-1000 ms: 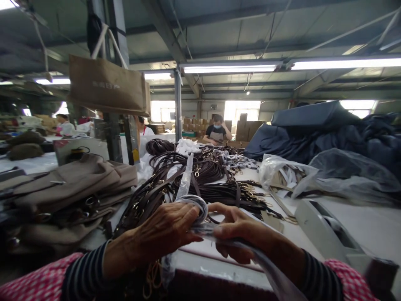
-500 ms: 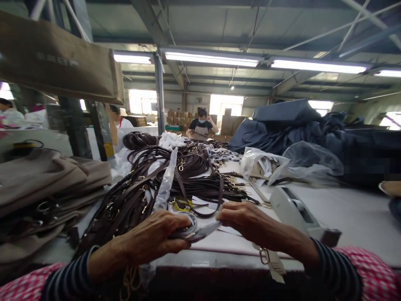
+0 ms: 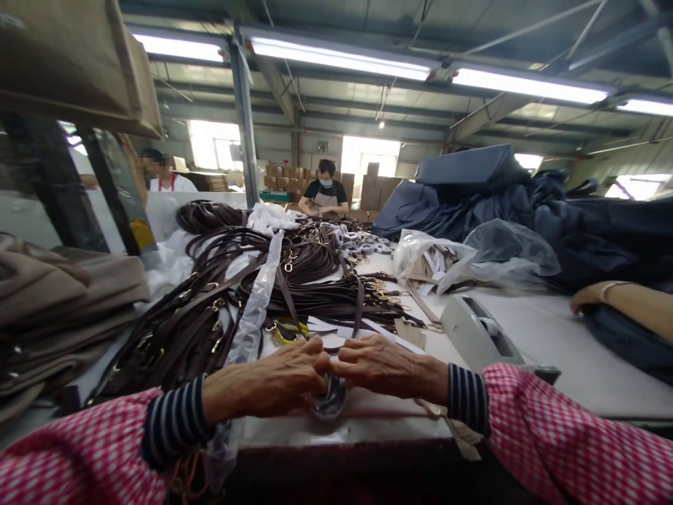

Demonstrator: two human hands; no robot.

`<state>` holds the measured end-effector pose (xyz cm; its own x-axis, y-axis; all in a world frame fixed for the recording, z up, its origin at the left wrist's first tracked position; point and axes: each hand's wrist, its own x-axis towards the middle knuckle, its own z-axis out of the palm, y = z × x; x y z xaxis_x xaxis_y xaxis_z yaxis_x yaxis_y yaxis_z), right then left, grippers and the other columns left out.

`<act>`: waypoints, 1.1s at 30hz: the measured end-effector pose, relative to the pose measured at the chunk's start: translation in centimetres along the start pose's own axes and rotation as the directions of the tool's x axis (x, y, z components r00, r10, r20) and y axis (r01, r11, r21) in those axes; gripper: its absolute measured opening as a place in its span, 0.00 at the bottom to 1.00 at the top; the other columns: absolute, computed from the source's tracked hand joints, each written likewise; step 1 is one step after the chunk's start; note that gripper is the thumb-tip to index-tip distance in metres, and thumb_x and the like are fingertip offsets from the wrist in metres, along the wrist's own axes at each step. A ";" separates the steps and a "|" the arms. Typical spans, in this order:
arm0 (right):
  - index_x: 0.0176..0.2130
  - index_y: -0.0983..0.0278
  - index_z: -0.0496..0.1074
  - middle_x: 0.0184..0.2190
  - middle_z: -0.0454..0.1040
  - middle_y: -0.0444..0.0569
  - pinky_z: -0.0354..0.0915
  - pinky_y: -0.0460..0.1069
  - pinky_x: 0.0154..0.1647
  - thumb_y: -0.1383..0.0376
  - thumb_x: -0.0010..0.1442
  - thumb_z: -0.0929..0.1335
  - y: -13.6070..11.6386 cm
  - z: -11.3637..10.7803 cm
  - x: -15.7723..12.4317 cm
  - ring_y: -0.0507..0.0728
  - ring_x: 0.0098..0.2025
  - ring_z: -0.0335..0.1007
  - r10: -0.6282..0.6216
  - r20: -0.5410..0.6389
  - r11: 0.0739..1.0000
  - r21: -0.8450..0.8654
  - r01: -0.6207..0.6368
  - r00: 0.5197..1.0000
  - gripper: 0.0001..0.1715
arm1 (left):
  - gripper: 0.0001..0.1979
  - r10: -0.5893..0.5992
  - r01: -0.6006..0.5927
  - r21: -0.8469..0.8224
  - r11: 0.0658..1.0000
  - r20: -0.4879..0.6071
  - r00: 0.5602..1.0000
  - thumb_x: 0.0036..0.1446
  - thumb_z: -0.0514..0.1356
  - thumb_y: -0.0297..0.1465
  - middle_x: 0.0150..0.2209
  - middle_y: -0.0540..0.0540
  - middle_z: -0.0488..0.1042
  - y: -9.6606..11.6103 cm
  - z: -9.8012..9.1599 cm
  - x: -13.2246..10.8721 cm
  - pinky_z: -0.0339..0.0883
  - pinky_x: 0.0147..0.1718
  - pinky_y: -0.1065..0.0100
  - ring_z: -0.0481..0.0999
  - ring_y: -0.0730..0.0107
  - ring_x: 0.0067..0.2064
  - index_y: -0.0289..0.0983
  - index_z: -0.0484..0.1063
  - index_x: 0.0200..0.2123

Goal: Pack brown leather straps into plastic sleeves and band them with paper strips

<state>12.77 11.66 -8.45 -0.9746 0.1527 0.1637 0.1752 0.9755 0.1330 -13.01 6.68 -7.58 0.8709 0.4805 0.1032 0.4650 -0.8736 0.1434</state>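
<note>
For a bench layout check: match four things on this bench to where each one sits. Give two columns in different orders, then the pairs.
Things:
1. Shiny grey coiled strip
2. Dark brown leather straps with brass clips
3. Heap of dark navy fabric
4. Folded taupe fabric pieces

Places:
A. Stacked at the left edge of the view
B. Pinched between the left hand and right hand
C. Far right, behind a clear plastic bag
D. Spread along the bench ahead of the hands

Pairs: 1-B, 2-D, 3-C, 4-A
</note>
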 end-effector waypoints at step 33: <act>0.42 0.64 0.81 0.30 0.78 0.47 0.50 0.48 0.31 0.75 0.59 0.70 1.3 0.0 4.3 0.52 0.30 0.65 0.233 0.276 0.919 0.252 -0.304 0.932 0.13 | 0.11 -0.524 0.514 -0.110 0.851 -0.095 0.846 0.64 0.63 0.34 0.50 0.39 0.72 2.8 2.9 0.9 0.65 0.54 0.54 0.68 0.50 0.54 0.38 0.77 0.48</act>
<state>8.79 13.55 -7.59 -0.9064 0.4134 -0.0866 0.4223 0.8896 -0.1739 -10.43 4.48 -9.96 0.4785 0.8717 0.1056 0.8257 -0.4876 0.2835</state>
